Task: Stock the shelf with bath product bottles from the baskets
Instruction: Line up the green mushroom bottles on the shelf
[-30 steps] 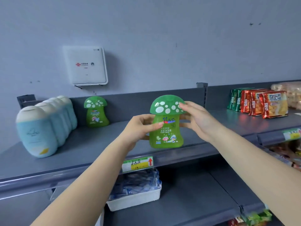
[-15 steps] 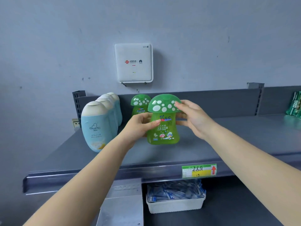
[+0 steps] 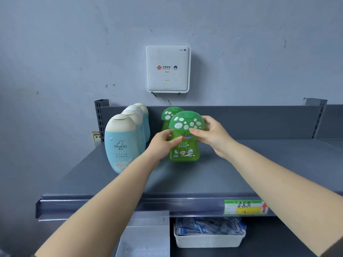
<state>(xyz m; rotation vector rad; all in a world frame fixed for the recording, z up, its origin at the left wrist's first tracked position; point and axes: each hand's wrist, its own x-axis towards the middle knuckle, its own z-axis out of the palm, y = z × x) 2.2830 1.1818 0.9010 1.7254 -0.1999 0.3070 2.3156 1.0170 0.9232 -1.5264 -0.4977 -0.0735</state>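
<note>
Both the left hand [image 3: 163,143] and the right hand [image 3: 213,134] grip the green mushroom-capped plastic bottle [image 3: 184,138], upright on the grey metal shelf [image 3: 204,175], just before its twin [image 3: 169,115]; placing seems nearly done, releasing it probably follows

Mushroom bottle [image 3: 183,145] on shelf [image 3: 204,179], before second mushroom bottle [image 3: 169,114], right of bottle row [image 3: 126,138].

Both forearms are bare, wrists too. The left hand [image 3: 161,143] and right hand [image 3: 213,136] wear no gloves, rings or watch.
</note>
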